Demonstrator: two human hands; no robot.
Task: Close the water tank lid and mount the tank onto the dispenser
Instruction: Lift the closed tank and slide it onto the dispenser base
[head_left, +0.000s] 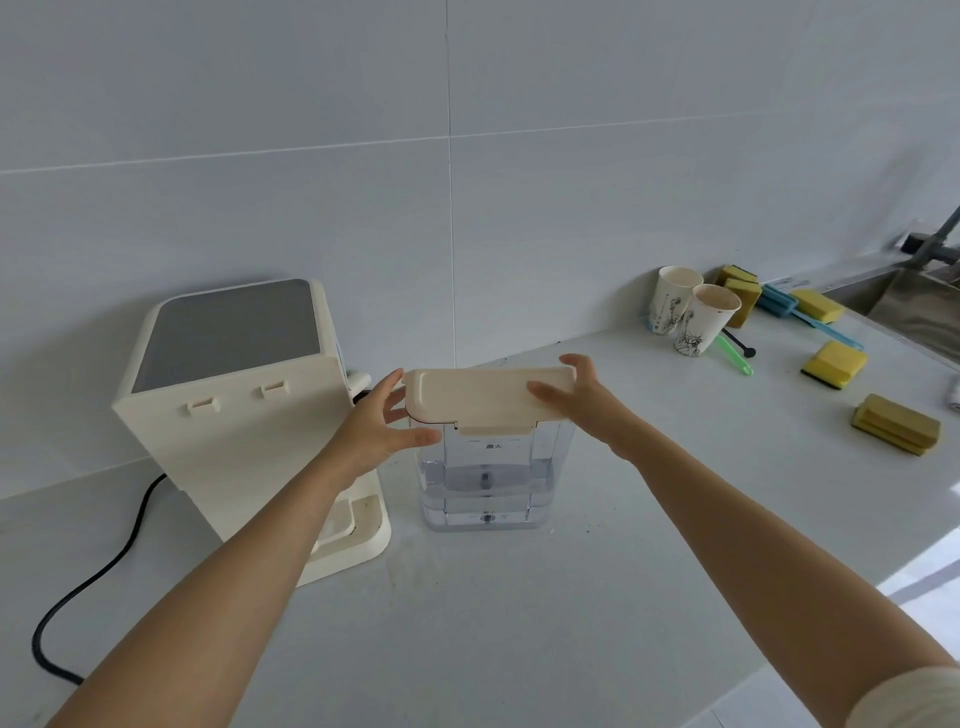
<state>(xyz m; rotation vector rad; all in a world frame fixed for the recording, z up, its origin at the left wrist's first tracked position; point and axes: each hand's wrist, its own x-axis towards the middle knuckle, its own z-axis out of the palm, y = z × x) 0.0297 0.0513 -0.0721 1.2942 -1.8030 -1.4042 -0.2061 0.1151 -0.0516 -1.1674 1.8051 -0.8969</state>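
The water tank (485, 478) stands upright on the white counter (519, 623), just to the right of the dispenser (234, 415) and not yet on it. It is clear-walled and partly filled with water. The cream lid (488, 397) lies flat across its top, with its front tab hanging over the near wall; it looks seated or very nearly so, though you cannot tell from here whether it has clicked home all round.

Your left hand (379, 431) is at the lid's left end, fingers spread, thumb against the tank's upper left corner. Your right hand (576, 400) rests on the lid's right end, thumb on top and fingers curled over the far edge. Neither hand is clenched; both are loosely on the lid, pressing or steadying rather than lifting.

So the closing step seems about finished, and the mounting is all still ahead. The dispenser's base ledge (358, 525) beside the tank looks like the seat, and the two slots (236, 397) on its back panel probably take the tank's hooks.

Farther right are two paper cups (685, 314), several yellow sponges (834, 364) and a sink (919, 306), well apart from your work.
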